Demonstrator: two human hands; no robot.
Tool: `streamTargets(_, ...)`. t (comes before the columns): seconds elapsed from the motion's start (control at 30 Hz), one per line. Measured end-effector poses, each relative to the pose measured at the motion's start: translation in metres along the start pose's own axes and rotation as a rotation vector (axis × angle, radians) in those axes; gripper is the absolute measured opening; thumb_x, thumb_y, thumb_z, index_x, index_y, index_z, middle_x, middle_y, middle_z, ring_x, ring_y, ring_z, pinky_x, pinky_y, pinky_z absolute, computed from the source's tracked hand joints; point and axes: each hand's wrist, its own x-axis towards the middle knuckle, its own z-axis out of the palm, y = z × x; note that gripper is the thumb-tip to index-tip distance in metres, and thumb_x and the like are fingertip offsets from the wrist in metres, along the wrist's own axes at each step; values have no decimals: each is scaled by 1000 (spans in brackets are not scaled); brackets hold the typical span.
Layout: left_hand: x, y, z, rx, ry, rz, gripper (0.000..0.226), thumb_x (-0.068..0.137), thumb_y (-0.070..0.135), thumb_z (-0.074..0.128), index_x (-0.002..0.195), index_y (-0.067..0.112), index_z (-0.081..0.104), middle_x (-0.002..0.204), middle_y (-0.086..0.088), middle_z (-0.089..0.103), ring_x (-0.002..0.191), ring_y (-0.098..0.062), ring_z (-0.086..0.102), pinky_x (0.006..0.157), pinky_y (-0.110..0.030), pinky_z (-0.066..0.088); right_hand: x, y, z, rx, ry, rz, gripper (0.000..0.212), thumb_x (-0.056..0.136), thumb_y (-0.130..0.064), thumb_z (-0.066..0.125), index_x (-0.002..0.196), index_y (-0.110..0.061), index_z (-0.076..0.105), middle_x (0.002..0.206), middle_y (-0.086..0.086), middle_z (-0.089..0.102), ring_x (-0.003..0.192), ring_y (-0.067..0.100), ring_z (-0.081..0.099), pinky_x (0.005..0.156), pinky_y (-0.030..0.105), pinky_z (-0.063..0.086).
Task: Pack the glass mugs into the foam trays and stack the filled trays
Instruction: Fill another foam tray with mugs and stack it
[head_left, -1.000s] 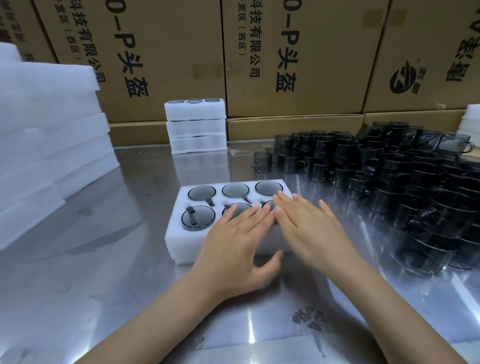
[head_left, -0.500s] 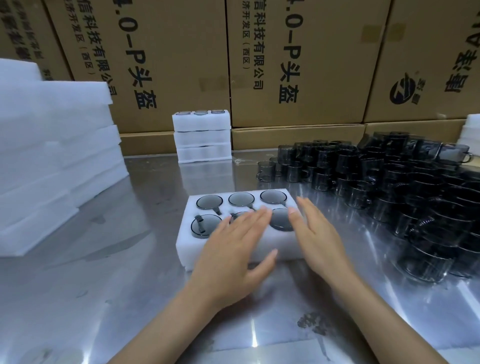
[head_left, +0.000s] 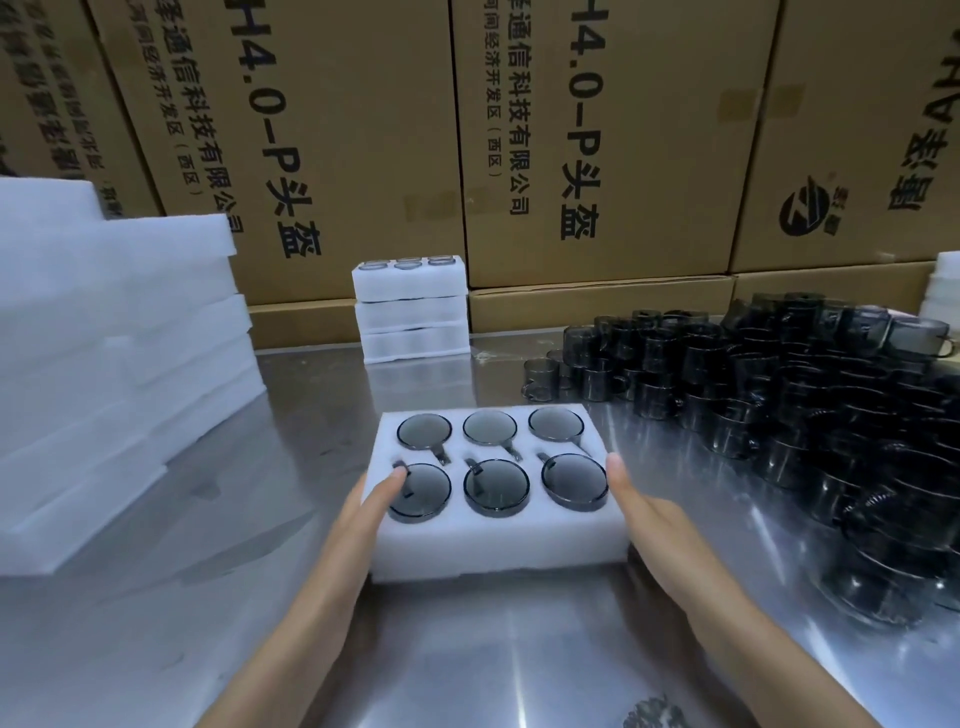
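**Filled tray flanked by both hands, ready for transfer**

Whereas a second ago both hands lay flat over the tray's top with fingers spread across the mugs, they have now parted to its two short sides. The left hand (head_left: 371, 506) grips the left side, its thumb resting on top beside the near-left mug; the remaining fingers are hidden behind the foam. The right hand (head_left: 641, 512) presses against the right side, thumb along the top edge, its other fingers likewise out of sight. The foam tray (head_left: 498, 540) sits at the middle of the steel surface (head_left: 291, 457), slightly toward its near edge, apparently not yet lifted.

Judgement: pressing-in is finished and the stacking step is starting.

Count:
- Mugs (head_left: 496, 487) in this tray: six, two rows of three, every pocket occupied.
- Filled trays (head_left: 410, 306) stacked at the far edge: three, with mug rims visible in the top one.
- Empty foam slabs (head_left: 119, 332) piled at the left edge: several; exact number cannot be told.
- Loose mugs (head_left: 779, 384) heaped along the right edge: many, uncountable.
- Cardboard cartons (head_left: 597, 140) behind the surface: several.
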Motion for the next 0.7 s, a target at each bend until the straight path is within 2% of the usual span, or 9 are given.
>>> streamTargets(0.13, -5, 5, -6, -407, -215, 26, 40, 86, 33, 57, 126, 30, 58, 120, 0, 66, 108, -22, 64, 80, -44, 55, 3, -14, 6, 673, -188, -69, 66, 72, -67, 54, 120, -23, 65, 110, -3, 71, 100, 10, 67, 76, 24, 55)
streamTargets(0.23, 8, 7, 1, -577, -213, -58, 42, 85, 30, 57, 126, 20, 59, 119, -7, 66, 106, -28, 65, 69, -47, 57, 8, -24, 16, 1011, -237, -12, 62, 72, -56, 57, 118, -16, 64, 99, 2, 72, 87, 14, 70, 71, 29, 56)
streamTargets(0.3, 15, 8, 10, -583, -202, -50, 44, 82, 31, 58, 125, 21, 60, 120, -7, 66, 106, -28, 65, 74, -50, 57, 11, -28, 29, 1056, -307, 14, 58, 75, -49, 56, 120, -13, 61, 106, 8, 71, 95, 22, 69, 75, 34, 57)
streamTargets(0.37, 22, 8, 19, -557, -177, 21, 45, 79, 33, 60, 124, 27, 60, 118, -3, 67, 104, -24, 66, 72, -42, 58, 16, -33, 44, 1002, -349, 30, 57, 79, -43, 58, 127, -13, 57, 120, 14, 65, 112, 31, 61, 92, 45, 52)
streamTargets(0.43, 32, 10, 24, -532, -175, 111, 44, 79, 34, 60, 124, 31, 59, 118, 0, 67, 104, -20, 66, 68, -34, 57, 28, -42, 54, 975, -293, 63, 56, 77, -40, 62, 127, -15, 57, 119, 14, 66, 114, 33, 60, 100, 52, 45)
streamTargets(0.5, 46, 10, 26, -523, -188, 155, 41, 85, 36, 55, 126, 32, 58, 121, 1, 66, 109, -19, 64, 72, -32, 57, 45, -53, 60, 974, -205, 89, 53, 74, -37, 64, 122, -16, 60, 111, 10, 70, 103, 28, 66, 91, 48, 52)
streamTargets(0.6, 78, 9, 19, -518, -203, 184, 48, 95, 46, 32, 134, 27, 51, 128, 2, 62, 118, -17, 58, 86, -32, 52, 74, -72, 68, 1012, -118, 113, 42, 78, -30, 66, 118, -18, 60, 102, 7, 73, 91, 22, 71, 72, 36, 60)
streamTargets(0.67, 99, 6, 9, -305, -157, 209, 50, 98, 48, 20, 136, 28, 46, 134, 7, 56, 127, -11, 48, 97, -24, 42, 98, -85, 75, 1047, -102, 154, 38, 80, -29, 66, 116, -17, 60, 99, 8, 73, 90, 23, 70, 69, 36, 60)
streamTargets(0.7, 111, -1, 4, -74, -94, 234, 45, 100, 46, 19, 134, 32, 45, 138, 8, 52, 131, -8, 43, 98, -18, 37, 111, -92, 80, 1061, -97, 174, 38, 80, -29, 66, 115, -15, 60, 99, 9, 73, 90, 23, 70, 69, 36, 60)
